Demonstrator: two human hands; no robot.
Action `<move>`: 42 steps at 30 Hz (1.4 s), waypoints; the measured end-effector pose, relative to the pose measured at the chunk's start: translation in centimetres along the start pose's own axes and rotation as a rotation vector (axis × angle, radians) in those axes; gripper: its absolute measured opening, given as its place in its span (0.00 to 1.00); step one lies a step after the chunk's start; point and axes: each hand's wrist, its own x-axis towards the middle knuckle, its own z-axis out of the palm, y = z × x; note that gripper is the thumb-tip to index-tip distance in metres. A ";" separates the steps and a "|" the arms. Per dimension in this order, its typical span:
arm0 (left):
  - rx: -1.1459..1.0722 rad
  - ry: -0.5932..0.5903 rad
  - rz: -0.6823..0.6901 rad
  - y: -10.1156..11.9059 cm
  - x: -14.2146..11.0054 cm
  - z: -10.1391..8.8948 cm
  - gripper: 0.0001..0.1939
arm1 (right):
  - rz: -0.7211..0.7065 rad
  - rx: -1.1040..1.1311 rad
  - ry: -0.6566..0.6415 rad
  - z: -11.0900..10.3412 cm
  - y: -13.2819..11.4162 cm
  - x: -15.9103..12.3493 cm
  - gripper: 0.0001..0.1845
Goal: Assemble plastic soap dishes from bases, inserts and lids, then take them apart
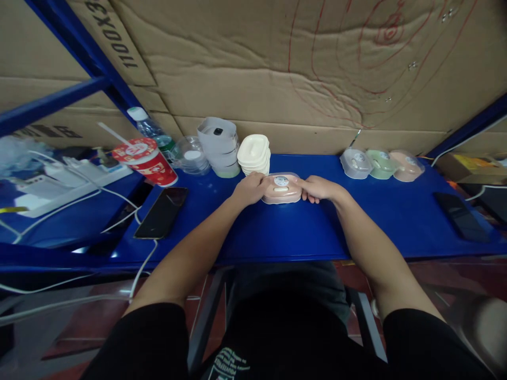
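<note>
A pink plastic box with a see-through lid [282, 195] lies flat on the blue table in front of me. Its top carries a round printed sticker and a small cream-coloured oblong piece. My left hand [252, 188] grips the box's left end, thumb on the lid. From the other side, my right hand [317, 188] holds the right end, with its thumb on the lid and its fingers curled by the edge. Just behind the left hand stands a stack of cream lids or trays [254, 151]. Left of that are stacked pale grey boxes [219, 142] and nested transparent covers [192, 154].
Three lidded boxes, grey [356, 164], green [382, 165] and pink [406, 167], stand in a row at the back right. A red drink cup [148, 163], a bottle [152, 132], a phone [161, 212] and white cables lie left. Another dark phone [461, 216] is at right.
</note>
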 end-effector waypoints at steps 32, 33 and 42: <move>-0.075 0.054 -0.056 0.1 -0.4 -0.3 0.35 | -0.591 -0.406 0.298 1.1 -1.0 -1.3 0.34; -0.082 0.056 -0.064 0.0 -0.4 -0.5 0.36 | -0.513 -0.434 0.325 0.7 -0.7 -1.5 0.35; 0.004 0.014 -0.002 0.2 -0.7 -0.7 0.32 | 0.100 -0.561 0.638 -3.2 4.4 -1.3 0.41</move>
